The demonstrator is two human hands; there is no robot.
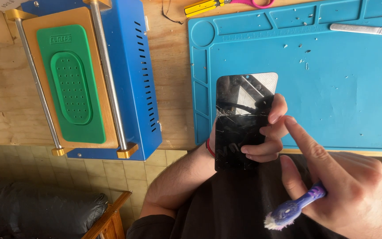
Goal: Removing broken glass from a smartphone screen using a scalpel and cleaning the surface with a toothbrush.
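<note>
My left hand (267, 132) grips a black phone screen (239, 119) with cracked glass, holding it upright over the near edge of the blue work mat (332, 88). Its fingers wrap the screen's right side. My right hand (337, 186) holds a purple toothbrush (295, 208) with white bristles pointing down and left. The right index finger stretches out and touches the left hand's fingertips beside the screen.
A blue machine (133, 75) with a green pad (74, 84) and two metal rods sits at left on the wooden bench (173, 88). A metal scalpel handle (365, 29) lies on the mat's far right. Yellow and pink tool handles (213, 5) lie beyond the mat.
</note>
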